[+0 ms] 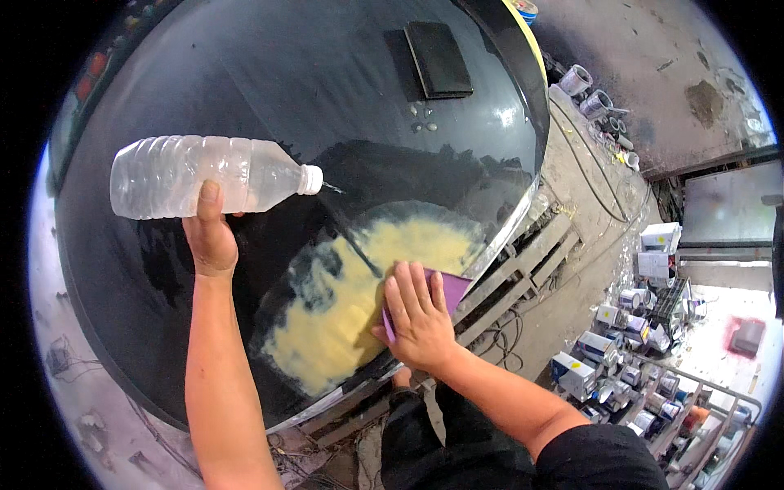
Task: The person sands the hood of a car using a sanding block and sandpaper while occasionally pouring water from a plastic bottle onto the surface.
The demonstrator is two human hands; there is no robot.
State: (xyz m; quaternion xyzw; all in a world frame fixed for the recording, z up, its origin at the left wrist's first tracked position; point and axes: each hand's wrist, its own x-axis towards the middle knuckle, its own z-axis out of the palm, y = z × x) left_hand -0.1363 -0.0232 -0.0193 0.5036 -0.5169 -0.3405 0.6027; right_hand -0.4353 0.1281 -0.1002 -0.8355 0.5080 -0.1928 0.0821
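We wrap our left grip (211, 234) around one clear bottle (151, 178) above one black panel (269, 90); our right grip (420, 322), spread flat, presses one purple sheet (451, 288) near the panel's lower-right edge.

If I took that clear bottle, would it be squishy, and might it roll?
The clear bottle would probably feel squishy, since its see-through walls look thin and ribbed. Laid sideways, it might roll, because its body looks rounded. It may dribble too: liquid is squirting from its white cap.

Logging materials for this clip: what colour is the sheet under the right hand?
Purple; the sheet shows best in the head view.
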